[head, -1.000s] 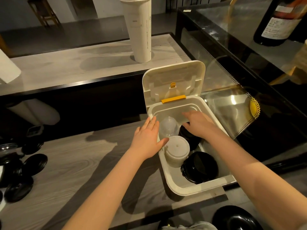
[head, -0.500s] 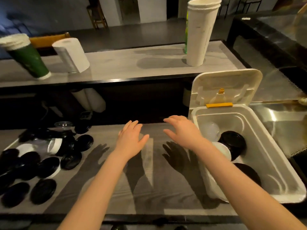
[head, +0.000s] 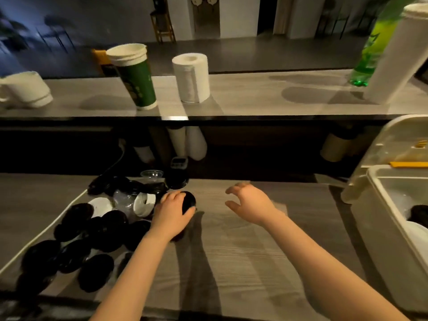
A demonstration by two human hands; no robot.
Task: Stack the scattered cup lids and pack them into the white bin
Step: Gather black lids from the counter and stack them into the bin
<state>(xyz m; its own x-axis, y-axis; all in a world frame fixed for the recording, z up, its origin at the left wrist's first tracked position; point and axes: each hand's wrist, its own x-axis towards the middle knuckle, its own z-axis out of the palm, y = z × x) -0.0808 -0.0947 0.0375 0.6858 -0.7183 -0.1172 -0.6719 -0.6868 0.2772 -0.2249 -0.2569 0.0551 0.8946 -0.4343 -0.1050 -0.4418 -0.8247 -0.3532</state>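
Several black cup lids (head: 76, 249) lie scattered on the left of the wooden counter, mixed with a white lid (head: 100, 206), clear lids (head: 151, 174) and a white-rimmed stack (head: 144, 204). My left hand (head: 172, 213) grips one black lid (head: 188, 202) at the right edge of that pile. My right hand (head: 251, 203) hovers over bare counter with loosely curled fingers, holding nothing. The white bin (head: 384, 218) stands at the right edge with its flap lid (head: 398, 144) raised; a black lid (head: 420, 215) shows inside it.
A raised shelf (head: 243, 98) behind carries a green cup stack (head: 135, 77), a paper roll (head: 191, 77), white cups (head: 25, 89), a tall white cup stack (head: 396, 59) and a green bottle (head: 370, 49). Cup sleeves (head: 185, 144) lie under the shelf.
My view swung left from the bin to the lid pile. Both hands left the bin; my left hand reached the pile and closed on a black lid, my right hand followed over the counter.
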